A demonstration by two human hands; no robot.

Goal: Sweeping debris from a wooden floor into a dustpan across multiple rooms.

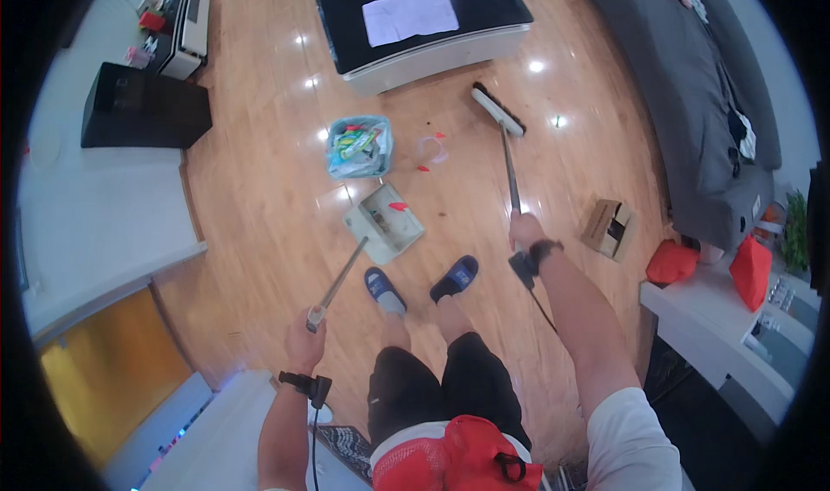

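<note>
My left hand [306, 342] grips the upper end of a dustpan's long handle [343, 277]. At its lower end the pale dustpan [401, 230] rests on the wood floor, with a red scrap [398, 206] and some dark debris inside. In my right hand [526, 230] is the handle [510, 167] of a broom, held out ahead of me. The broom head [498, 110], white with dark bristles, touches the floor near the coffee table. Between broom and dustpan lie a translucent curved strip [432, 149], small red scraps [423, 168] and dark specks.
Just beyond the dustpan stands a blue waste basket [332, 163] full of wrappers. A black-topped coffee table [415, 56] is ahead, a grey sofa [674, 102] to the right. An opened cardboard box [600, 228] sits on the floor at right; a black speaker-like box [146, 108] stands left.
</note>
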